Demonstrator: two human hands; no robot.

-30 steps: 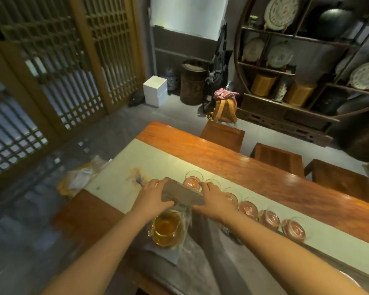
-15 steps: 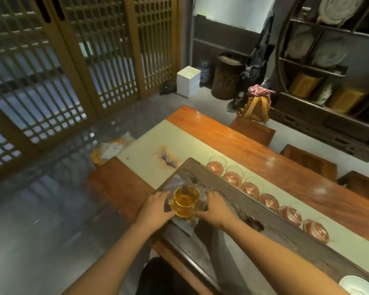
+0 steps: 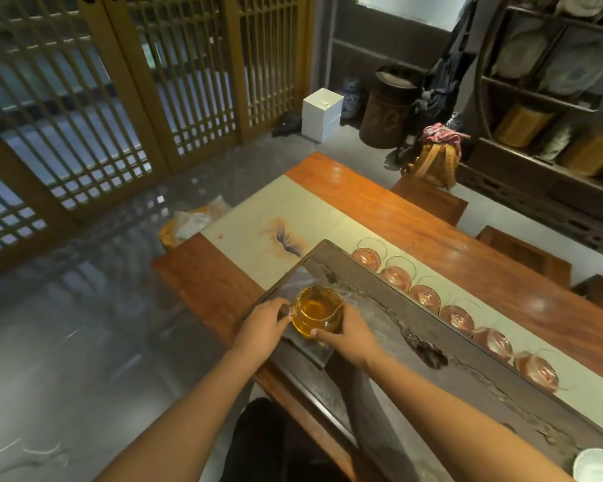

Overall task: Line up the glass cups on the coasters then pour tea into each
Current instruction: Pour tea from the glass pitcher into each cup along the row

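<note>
A glass pitcher [image 3: 315,312] of amber tea sits at the near left end of the dark stone tea tray [image 3: 432,328]. My left hand [image 3: 263,323] grips its handle on the left side. My right hand [image 3: 349,333] cups its right wall, thumb curled round the front. Several glass cups [image 3: 397,273] stand in a row on pinkish coasters along the cream table runner [image 3: 258,217], just beyond the tray's far edge, running from the middle towards the lower right. The cups look empty.
The long orange wooden table [image 3: 415,217] carries the runner and tray. A white bowl [image 3: 599,466] sits at the lower right corner. Wooden stools [image 3: 429,203] stand across the table. Lattice doors, a white box [image 3: 322,114] and shelves lie further off.
A second ago both hands held a grey flat piece above the pitcher. It is gone from them now, and both hands have come down onto the pitcher. The view has shifted left.
</note>
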